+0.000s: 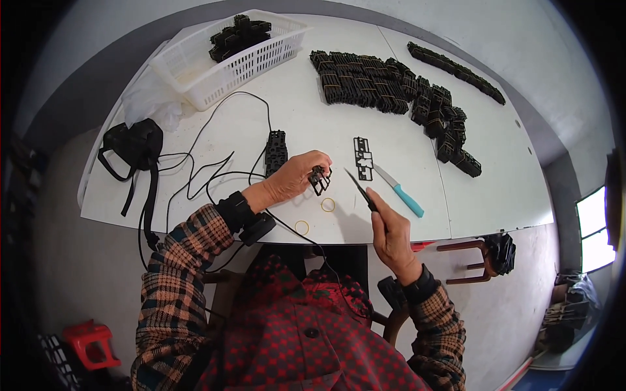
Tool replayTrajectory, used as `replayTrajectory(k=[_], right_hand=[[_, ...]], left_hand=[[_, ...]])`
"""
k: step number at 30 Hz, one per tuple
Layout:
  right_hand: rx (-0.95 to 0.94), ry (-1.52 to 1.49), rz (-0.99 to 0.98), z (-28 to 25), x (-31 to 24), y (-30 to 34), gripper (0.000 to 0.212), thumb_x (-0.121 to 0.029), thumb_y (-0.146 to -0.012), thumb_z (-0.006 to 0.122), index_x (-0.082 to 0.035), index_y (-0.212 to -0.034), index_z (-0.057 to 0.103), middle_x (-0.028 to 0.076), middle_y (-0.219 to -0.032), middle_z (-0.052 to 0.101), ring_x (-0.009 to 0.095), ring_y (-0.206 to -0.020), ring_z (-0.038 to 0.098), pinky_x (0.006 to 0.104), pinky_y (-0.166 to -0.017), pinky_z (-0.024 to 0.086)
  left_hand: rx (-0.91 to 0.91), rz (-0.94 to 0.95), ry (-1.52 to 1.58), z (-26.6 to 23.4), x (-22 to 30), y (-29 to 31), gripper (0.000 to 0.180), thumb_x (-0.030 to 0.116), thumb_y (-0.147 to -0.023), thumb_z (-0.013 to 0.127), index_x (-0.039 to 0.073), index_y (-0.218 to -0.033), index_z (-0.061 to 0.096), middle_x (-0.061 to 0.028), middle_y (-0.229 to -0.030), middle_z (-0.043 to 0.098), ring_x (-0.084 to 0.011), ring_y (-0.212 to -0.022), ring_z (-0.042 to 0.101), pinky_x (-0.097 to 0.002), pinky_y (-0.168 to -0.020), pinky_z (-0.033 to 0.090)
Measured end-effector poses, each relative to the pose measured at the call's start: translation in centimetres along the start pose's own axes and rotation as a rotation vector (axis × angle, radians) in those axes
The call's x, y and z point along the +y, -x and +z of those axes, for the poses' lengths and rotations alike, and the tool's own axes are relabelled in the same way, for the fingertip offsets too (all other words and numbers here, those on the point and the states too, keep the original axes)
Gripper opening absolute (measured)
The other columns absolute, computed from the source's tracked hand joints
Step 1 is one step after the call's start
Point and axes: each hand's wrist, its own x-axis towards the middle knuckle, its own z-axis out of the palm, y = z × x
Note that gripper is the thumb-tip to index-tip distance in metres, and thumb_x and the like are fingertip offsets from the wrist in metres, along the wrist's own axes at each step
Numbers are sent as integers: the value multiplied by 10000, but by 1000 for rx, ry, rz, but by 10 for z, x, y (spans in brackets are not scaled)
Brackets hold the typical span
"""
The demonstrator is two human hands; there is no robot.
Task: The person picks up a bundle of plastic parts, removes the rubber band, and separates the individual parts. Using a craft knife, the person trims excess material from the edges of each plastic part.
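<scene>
My left hand [290, 177] is closed around a small black plastic frame [319, 183], which juts out past the fingertips over the near part of the table. To its right, my right hand [393, 238] grips a slim dark pointed tool [360, 189]; its tip points up and left, apart from the frame. Whether that tool is tweezers or a thin blade I cannot tell. A flat black plastic frame [363, 159] lies beyond the tool, beside a knife with a turquoise handle [409, 201]. Two yellow rubber bands [328, 205] lie near the left hand.
A dark stack of parts [276, 151] sits behind my left hand. Banded bundles of black parts [365, 81] cover the far right. At the far left stands a white plastic basket [228, 81] holding more. Black cables [207, 133] run from a black bag [137, 150] across the table.
</scene>
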Motion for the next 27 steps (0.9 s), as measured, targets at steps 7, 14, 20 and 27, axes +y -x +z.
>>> replayTrajectory(k=[7,14,20,27], right_hand=[[-209,333,15,-3,-21,24,493,24,-837,549,-97,-1312,499,117,-694,555,299,-547,534,371,-510,431],[-304,469,145,0,-36,23,506,-20,-861,541,-149,-1344,468,119,-668,537,306,-548,544,408,-504,429],[-348,494,165,-4,-43,14,505,-29,-872,524,-155,-1355,448,129,-640,536,313,-546,550,414,-504,433],[-381,534,138,-9,-47,6,597,-16,-815,530,-157,-1380,399,114,-631,536,295,-521,552,405,-478,453]], left_hand=[[-22,-49,-3,11,-6,3,142,-44,-825,547,41,-938,532,-97,-1023,595,-187,-835,580,-277,-783,469],[2,-72,1,15,-8,7,164,-71,-810,534,32,-938,525,-89,-971,601,-196,-816,584,-274,-767,471],[1,-109,-91,17,-10,7,190,-100,-786,525,22,-931,514,-99,-881,588,-229,-785,577,-297,-734,469],[39,-114,-71,20,-14,5,134,-82,-798,545,17,-873,494,-112,-755,539,-243,-661,504,-331,-636,431]])
